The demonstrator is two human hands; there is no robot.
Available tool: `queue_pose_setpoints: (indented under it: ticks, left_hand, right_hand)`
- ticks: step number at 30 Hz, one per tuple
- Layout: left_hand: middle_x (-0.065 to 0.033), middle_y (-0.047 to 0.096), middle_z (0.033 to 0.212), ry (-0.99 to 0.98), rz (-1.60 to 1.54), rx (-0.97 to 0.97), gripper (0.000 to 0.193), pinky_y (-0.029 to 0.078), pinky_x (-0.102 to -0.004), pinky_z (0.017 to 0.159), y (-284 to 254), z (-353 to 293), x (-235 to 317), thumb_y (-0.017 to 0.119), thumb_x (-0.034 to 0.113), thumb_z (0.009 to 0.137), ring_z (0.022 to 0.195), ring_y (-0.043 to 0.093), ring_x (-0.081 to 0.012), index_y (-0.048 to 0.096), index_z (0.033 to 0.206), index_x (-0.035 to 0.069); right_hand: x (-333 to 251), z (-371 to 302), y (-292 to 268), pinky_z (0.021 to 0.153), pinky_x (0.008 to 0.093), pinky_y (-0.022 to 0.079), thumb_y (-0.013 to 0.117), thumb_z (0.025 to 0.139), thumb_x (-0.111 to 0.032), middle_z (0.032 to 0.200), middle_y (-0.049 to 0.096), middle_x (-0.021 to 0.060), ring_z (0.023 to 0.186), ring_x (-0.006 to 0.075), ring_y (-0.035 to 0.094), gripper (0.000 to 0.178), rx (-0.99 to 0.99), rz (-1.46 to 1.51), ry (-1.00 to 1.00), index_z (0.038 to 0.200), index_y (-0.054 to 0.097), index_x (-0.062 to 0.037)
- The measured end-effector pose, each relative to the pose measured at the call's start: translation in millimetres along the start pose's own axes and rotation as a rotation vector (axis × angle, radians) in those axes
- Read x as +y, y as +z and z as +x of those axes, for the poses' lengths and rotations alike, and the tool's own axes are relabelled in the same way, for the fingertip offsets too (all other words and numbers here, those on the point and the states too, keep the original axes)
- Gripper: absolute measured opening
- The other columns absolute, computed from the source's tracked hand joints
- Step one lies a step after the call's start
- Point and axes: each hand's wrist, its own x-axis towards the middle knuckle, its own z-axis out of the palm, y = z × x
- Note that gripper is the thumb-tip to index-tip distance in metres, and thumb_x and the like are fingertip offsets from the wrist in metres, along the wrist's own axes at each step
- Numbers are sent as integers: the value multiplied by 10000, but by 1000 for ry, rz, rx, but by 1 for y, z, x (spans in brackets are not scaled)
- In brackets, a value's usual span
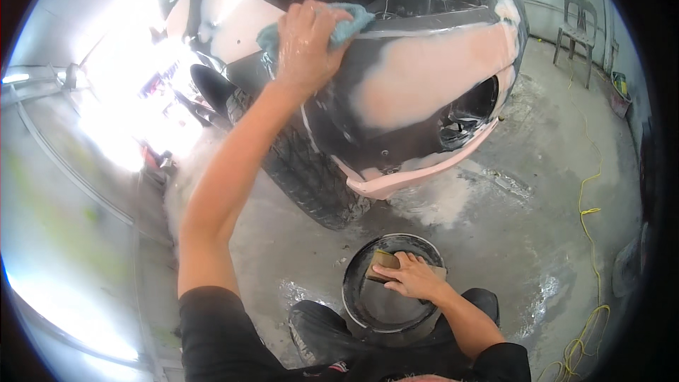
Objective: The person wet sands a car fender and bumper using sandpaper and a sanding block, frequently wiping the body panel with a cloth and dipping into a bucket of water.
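No legible txt, nos. or signs; red/white mark point(339, 366) on dk clothes point(221, 332) unreadable.

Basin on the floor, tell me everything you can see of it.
The basin is round and dark, with a thin, paler rim and greyish smears inside. It may be plastic or rubber. It stands open side up on the floor, between the person's knees. The right hand reaches into it, holding a tan block. The inside looks murky grey; I can't tell how much water, if any, it holds.
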Motion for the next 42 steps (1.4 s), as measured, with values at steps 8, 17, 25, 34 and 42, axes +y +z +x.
queue_pose_setpoints:
  ticks: [8, 17, 25, 34, 42]
  left_hand:
    - [-64, 633, 1098, 210, -190, -349, 495, 406, -462, 869, -16, -83, 65, 860, 97, 663, 1008, 608, -299, 694, 1120, 190]
    - [-88, 666, 1002, -203, -611, -572, 397, 463, -427, 729, -71, -247, 192, 929, 211, 719, 885, 612, -300, 719, 1047, 135]
    - [-139, 685, 1126, -467, -955, -1230, 426, 543, -462, 969, -52, -399, 353, 793, 423, 908, 1099, 663, -374, 727, 1165, 90]
    - [-196, 547, 1550, -704, -838, -1897, 601, 449, -467, 1163, 8, -526, 427, 706, 404, 950, 1407, 545, -369, 626, 1444, 72]
    - [-200, 597, 1488, -521, -715, -2233, 508, 474, -460, 1130, 0, -531, 476, 598, 280, 977, 1382, 565, -376, 632, 1431, 55]
  right_hand:
    - [4, -3, 33, 1057, 583, 449, 702, 981, -415, 1352, 534, 241, 1268, 451, 554, 529, 56, -6, -7, 1498, 598, -377]
    - [43, 2, 48, 1012, 379, 553, 677, 1040, -283, 1310, 704, 147, 1102, 247, 698, 580, 565, 1377, 557, 1532, 535, -9]
    - [50, -15, 28, 714, 377, 616, 590, 1068, -346, 992, 706, 65, 769, 188, 701, 442, 483, 1846, 623, 1399, 596, -53]
    - [34, -12, 45, 883, 370, 594, 611, 1059, -368, 1246, 702, 93, 1028, 209, 696, 534, 395, 1781, 620, 1461, 583, -18]
    - [46, -20, 28, 708, 337, 595, 566, 1077, -398, 970, 721, 74, 748, 186, 704, 438, 503, 1762, 695, 1318, 652, -43]
